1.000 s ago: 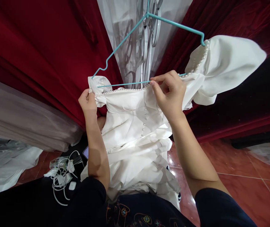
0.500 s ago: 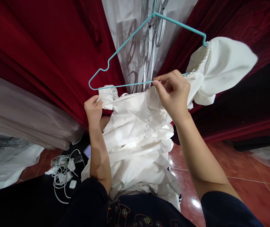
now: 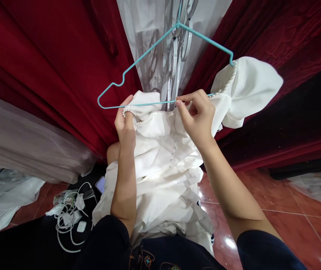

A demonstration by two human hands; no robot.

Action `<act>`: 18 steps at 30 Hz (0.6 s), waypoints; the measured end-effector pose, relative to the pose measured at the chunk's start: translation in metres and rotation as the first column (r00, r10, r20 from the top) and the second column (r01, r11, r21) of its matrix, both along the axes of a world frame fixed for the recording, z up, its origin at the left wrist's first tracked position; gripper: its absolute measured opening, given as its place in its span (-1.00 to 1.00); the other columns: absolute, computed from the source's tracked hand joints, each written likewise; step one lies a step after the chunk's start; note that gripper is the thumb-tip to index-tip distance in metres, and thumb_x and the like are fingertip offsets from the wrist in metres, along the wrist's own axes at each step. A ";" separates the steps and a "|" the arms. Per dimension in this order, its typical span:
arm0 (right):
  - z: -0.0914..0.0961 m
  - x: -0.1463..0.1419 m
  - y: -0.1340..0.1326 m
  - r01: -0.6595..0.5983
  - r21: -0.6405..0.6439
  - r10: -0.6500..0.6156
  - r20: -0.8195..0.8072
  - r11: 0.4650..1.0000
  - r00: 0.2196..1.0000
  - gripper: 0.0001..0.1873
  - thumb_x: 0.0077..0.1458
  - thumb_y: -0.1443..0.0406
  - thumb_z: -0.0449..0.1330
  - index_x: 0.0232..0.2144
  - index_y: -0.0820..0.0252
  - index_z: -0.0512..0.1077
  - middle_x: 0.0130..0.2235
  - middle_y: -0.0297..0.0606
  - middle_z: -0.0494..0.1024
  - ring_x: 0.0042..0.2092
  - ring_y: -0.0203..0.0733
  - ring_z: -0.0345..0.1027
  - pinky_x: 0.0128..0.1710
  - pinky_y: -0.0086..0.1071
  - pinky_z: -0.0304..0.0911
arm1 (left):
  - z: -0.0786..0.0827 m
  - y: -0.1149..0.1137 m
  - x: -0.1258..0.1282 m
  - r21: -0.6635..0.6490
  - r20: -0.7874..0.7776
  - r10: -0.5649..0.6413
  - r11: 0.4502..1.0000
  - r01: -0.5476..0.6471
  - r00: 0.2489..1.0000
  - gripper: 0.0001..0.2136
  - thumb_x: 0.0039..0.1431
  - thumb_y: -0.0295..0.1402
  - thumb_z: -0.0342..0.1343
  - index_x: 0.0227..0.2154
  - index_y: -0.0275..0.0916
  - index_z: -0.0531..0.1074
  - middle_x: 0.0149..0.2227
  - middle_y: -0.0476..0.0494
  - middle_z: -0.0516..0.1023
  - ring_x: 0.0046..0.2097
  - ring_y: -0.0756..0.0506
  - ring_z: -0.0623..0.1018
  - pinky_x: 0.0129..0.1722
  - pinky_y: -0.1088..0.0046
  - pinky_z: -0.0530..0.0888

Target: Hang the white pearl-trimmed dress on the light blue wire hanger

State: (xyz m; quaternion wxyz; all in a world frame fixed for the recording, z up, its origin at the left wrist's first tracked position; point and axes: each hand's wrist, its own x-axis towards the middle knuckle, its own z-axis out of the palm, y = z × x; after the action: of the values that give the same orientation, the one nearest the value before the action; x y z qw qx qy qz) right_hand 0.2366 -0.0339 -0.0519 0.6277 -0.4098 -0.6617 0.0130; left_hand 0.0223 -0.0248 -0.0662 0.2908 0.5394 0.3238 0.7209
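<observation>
A white dress (image 3: 160, 150) with pearl-trimmed edges and a row of small buttons drapes down over my lap. Its right puffed sleeve (image 3: 258, 90) hangs from the notched end of a turquoise hanger (image 3: 151, 50). My right hand (image 3: 199, 116) pinches the hanger's bottom bar between thumb and forefinger. On the left, my left hand (image 3: 125, 120) is closed on the other sleeve (image 3: 146, 103) by its pearl edge, just at the hanger's lower left bar. The hanger's left shoulder notch carries no fabric.
Deep red curtains (image 3: 56, 56) hang on both sides, with white metal scrollwork (image 3: 174, 56) between them. White cables (image 3: 67, 221), a small white case (image 3: 81, 226) and a phone (image 3: 100, 184) lie at lower left. Reddish floor tiles (image 3: 284, 225) show at lower right.
My left hand has moved right and up, lifting the left sleeve up to the hanger's bottom bar. The hanger and right sleeve have shifted slightly left and down in view.
</observation>
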 end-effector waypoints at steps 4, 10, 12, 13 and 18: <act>0.000 0.001 -0.002 -0.002 -0.042 0.004 0.051 0.999 0.999 -0.75 0.45 0.09 0.17 -0.10 0.04 0.60 -0.18 -0.29 0.55 -0.36 -0.33 0.27 -0.40 -0.33 0.27 | 0.004 0.004 0.020 0.059 0.132 -0.128 0.991 0.121 0.983 -0.69 0.39 -0.03 0.23 -0.05 -0.16 0.47 -0.08 -0.16 0.65 0.05 -0.17 0.65 0.16 0.31 0.57; 0.012 0.029 -0.001 0.358 0.307 -0.361 -0.050 0.881 0.931 -0.56 0.35 0.13 0.29 0.21 0.06 0.50 0.15 -0.01 0.47 0.23 0.10 0.37 0.33 0.11 0.28 | 0.012 0.001 0.029 0.044 0.187 -0.034 0.999 0.026 0.982 -0.66 0.36 0.03 0.23 -0.18 -0.14 0.39 -0.33 -0.07 0.51 -0.21 -0.11 0.57 -0.06 0.37 0.56; 0.018 0.045 0.007 0.439 0.324 -0.438 -0.079 0.838 0.896 -0.39 0.25 0.16 0.39 0.28 0.20 0.46 0.23 0.08 0.46 0.33 0.22 0.29 0.48 0.18 0.04 | 0.016 -0.003 0.028 0.027 0.172 -0.021 0.999 0.017 0.985 -0.68 0.37 0.01 0.21 -0.20 -0.13 0.36 -0.37 -0.07 0.47 -0.26 -0.11 0.55 -0.12 0.35 0.56; 0.021 0.054 0.012 0.424 0.286 -0.422 -0.071 0.859 0.904 -0.43 0.23 0.20 0.38 0.24 0.24 0.48 0.21 0.09 0.50 0.31 0.21 0.33 0.46 0.18 0.07 | 0.018 -0.005 0.028 0.021 0.162 -0.012 1.000 0.008 0.987 -0.69 0.38 0.00 0.20 -0.20 -0.13 0.35 -0.39 -0.07 0.45 -0.29 -0.12 0.53 -0.15 0.35 0.55; 0.033 0.088 0.026 0.245 0.008 -0.242 -0.118 0.970 0.963 -0.71 0.32 0.42 0.09 -0.09 0.21 0.60 -0.07 -0.03 0.65 -0.02 -0.02 0.53 0.10 -0.09 0.37 | 0.028 -0.010 0.020 0.028 0.108 0.059 0.998 -0.063 0.992 -0.63 0.39 0.09 0.14 -0.22 -0.11 0.30 -0.42 -0.06 0.36 -0.33 -0.14 0.50 -0.23 0.33 0.50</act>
State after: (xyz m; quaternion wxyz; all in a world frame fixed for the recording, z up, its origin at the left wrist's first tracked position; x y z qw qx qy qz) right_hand 0.3245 -0.0081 -0.0187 0.6664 -0.4795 -0.5689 -0.0479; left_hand 0.0420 -0.0351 -0.0380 0.2770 0.4943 0.3126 0.7623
